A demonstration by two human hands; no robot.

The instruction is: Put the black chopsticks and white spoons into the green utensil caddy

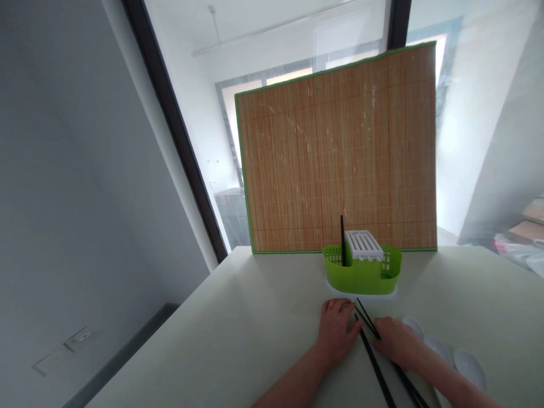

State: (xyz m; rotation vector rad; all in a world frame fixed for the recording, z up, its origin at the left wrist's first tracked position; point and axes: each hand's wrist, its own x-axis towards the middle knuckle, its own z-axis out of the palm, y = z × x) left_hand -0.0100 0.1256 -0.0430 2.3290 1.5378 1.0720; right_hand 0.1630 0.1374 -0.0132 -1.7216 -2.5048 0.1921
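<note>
My right hand (397, 341) is closed around dark chopsticks (410, 385), whose thin ends point up and to the left past my fingers. Another black chopstick (376, 362) lies slantwise on the table between my two hands. My left hand (339, 327) rests on the table with its fingers apart and its thumb near that chopstick's thin tip. Just beyond my hands stands a green utensil holder (352, 279) on a white base (361, 296), with a white slatted rack (364, 244) on top. A black chopstick (342, 238) stands upright in its left compartment.
White spoons (470, 368) lie on the pale table (238, 340) beside my right forearm, partly hidden by it. A bamboo mat (340, 158) with green edging stands upright behind the holder, against a window. Wrapped items (525, 243) sit beyond the table at the far right.
</note>
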